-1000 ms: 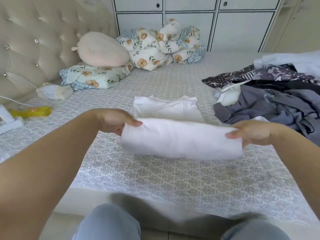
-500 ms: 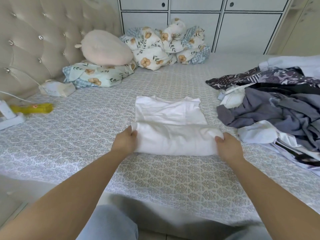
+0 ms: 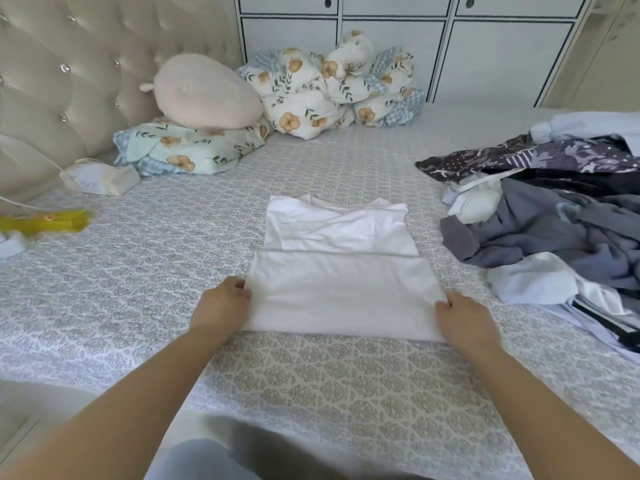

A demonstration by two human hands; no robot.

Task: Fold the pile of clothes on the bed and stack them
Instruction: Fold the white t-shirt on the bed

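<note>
At the far left of the frame a yellow toy [image 3: 59, 221] lies on the bed [image 3: 138, 271], well apart from the work. Toward the centre, the left hand [image 3: 221, 308] has its grip closed on the left edge of the white shirt [image 3: 341, 271], fingers curled onto the cloth. The shirt lies flat in the middle of the frame, its lower half doubled up over itself, probably so both hands can keep the fold square. Its long axis runs from the near edge toward the top of the frame, neckline pointing away. The right hand [image 3: 465, 320] pinches the opposite edge in the same way. At the right of the frame the unfolded pile of clothes [image 3: 554, 223] waits, just beside the shirt.
</note>
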